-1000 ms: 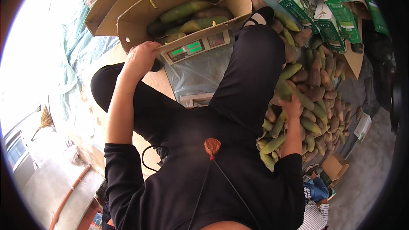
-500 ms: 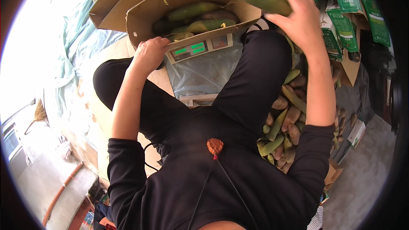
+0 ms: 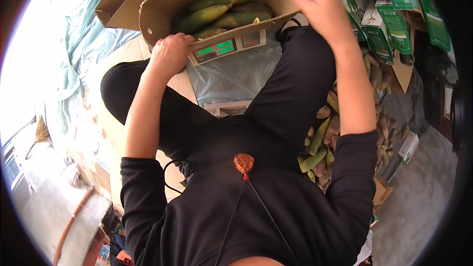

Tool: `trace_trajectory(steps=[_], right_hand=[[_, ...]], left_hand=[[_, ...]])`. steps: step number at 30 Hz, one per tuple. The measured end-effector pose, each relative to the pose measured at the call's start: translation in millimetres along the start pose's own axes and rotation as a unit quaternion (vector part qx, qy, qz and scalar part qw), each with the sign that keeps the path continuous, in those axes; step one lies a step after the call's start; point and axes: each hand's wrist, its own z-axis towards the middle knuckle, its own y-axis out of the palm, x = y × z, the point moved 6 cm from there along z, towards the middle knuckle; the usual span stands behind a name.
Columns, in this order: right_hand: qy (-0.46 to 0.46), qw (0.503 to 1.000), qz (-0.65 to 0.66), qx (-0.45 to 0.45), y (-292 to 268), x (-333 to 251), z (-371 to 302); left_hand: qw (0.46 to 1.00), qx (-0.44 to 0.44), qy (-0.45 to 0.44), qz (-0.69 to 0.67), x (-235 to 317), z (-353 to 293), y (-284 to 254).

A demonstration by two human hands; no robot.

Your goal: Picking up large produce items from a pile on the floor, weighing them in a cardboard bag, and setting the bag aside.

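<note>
Fruit held half a second ago is gone from the right hand [image 3: 322, 12], now spread empty over the box [image 3: 162, 7]; left hand [image 3: 170, 54] grips its near edge.

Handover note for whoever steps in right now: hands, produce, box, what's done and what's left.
Left hand: gripping the near rim of the cardboard box, beside the scale display.
Right hand: empty, fingers spread, above the box's right edge.
Done: several long green-yellow fruits lie in the box on the scale.
Left: a loose pile of fruit sits by the right leg, unboxed.
</note>
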Motion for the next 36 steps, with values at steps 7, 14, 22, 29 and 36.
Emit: trace_trajectory(steps=[7,14,22,29,36], right_hand=[[0.317,0.939,-0.107,0.077,-72.0,150.5,-209.3],[0.444,0.847,-0.243,-0.162,26.0,186.3,-432.0],[0.574,0.759,-0.142,-0.271,82.3,142.3,-512.5],[0.586,0.749,-0.140,-0.277,98.3,134.1,-511.5],[0.630,0.724,-0.113,-0.256,98.9,142.9,-492.9]], left_hand=[[1.000,0.019,0.005,-0.025,5.7,4.6,-4.8],[0.995,0.041,-0.008,-0.087,7.2,4.9,-11.3],[0.989,0.056,-0.005,-0.136,10.3,4.3,-13.9],[0.991,0.058,0.004,-0.117,10.9,8.9,-13.6],[0.984,0.067,0.003,-0.163,2.9,8.0,-16.2]])
